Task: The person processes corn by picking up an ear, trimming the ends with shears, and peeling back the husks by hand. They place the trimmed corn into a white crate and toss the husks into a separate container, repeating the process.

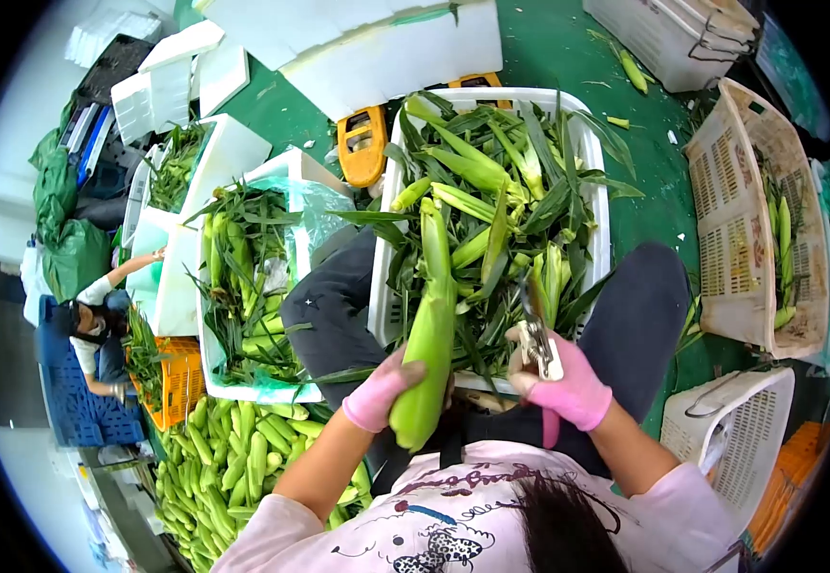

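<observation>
My left hand (386,387), in a pink glove that leaves the fingers bare, is wrapped round a green corn cob (425,363) still in its husk. The cob stands tilted over the near left rim of a white crate (600,205) full of husks and leaves. To the right, my right hand (563,382), gloved the same way, is closed on a pair of pruning shears (537,346). Their dark blades point away from me over the crate's near edge, apart from the cob. Part of a pink handle hangs below that hand.
Left of my legs lies a pile of corn cobs (219,468), beside a foam box (207,353) of leafy corn. A co-worker (95,325) sits at the far left near an orange crate (181,377). Tall plastic baskets (725,220) stand at the right.
</observation>
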`<state>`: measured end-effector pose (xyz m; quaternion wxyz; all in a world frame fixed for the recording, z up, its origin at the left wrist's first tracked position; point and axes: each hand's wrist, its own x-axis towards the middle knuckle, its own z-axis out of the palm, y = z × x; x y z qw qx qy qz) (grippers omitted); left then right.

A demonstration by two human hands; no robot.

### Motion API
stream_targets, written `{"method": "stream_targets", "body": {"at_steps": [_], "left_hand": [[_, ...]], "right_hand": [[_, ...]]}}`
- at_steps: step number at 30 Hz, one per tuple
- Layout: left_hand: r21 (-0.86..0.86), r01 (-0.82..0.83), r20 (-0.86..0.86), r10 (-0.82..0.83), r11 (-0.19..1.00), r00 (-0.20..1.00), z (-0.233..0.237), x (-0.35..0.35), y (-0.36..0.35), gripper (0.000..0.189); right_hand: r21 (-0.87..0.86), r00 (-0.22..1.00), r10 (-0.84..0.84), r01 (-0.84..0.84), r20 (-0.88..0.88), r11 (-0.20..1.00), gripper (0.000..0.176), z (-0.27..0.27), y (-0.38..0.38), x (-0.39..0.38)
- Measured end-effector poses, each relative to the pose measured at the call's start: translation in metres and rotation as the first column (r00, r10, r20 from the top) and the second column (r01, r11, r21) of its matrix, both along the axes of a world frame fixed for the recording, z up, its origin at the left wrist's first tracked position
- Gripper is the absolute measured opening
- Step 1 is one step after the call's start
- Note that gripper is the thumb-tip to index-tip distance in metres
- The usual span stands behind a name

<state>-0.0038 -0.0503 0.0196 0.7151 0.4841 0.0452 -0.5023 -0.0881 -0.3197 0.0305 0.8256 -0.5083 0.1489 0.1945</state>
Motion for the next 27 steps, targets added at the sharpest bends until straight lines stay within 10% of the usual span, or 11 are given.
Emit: {"method": "stream_targets", "body": {"at_steps": [2,6,10,13,14,15,18,23,27], "left_hand": [[0.282,-0.194,0.554,0.006,0.94,0.833,-0.015,-0.002,-0.012,0.073],[0.626,-0.488,0.78,-0.509,0.609,0.365,0.013,-0.015,-0.047,0.072],[0.584,-0.323,0.791,-0.431,0.745,0.435,0.004,-0.024,-0.046,0.075],[0.269,-0.175,0.515,0.012,0.947,0.857,0.017,-0.017,-0.014,0.078],[0.088,-0.239,0.265,0.209,0.967,0.941,0.022,-0.019,-0.001,0.079],[0.102,-0.355,0.382,0.293,0.929,0.877,0.019,-0.026,0.003,0.074],[0.545,-0.507,0.81,-0.261,0.668,0.525,0.015,-0.04,0.005,0.078],[0.64,-0.578,0.766,-0.365,0.505,0.529,0.019,-0.045,0.011,0.076],[0.819,-0.263,0.562,-0.626,0.509,0.54,0.018,-0.043,0.048,0.076]], "right_hand": [[-0.317,0.994,0.052,-0.018,0.101,0.948,0.061,-0.027,0.01,-0.012],[-0.302,0.921,-0.349,0.386,0.172,0.871,0.05,-0.035,0.049,0.001],[-0.38,0.95,-0.283,0.313,0.135,0.87,0.041,-0.032,0.037,0.016],[-0.382,0.927,-0.328,0.375,0.185,0.845,0.039,-0.031,0.029,0.023],[-0.381,0.917,-0.361,0.4,0.172,0.834,0.04,-0.029,0.027,0.028],[-0.278,0.893,-0.405,0.447,0.195,0.85,0.047,-0.024,0.031,0.032],[-0.272,0.944,-0.174,0.252,0.282,0.929,0.054,-0.018,0.069,0.047],[-0.428,0.964,0.058,0.06,0.258,0.902,0.042,-0.016,0.1,0.058],[-0.407,0.993,0.084,-0.045,0.079,0.913,0.044,0.021,0.114,0.058]]}}
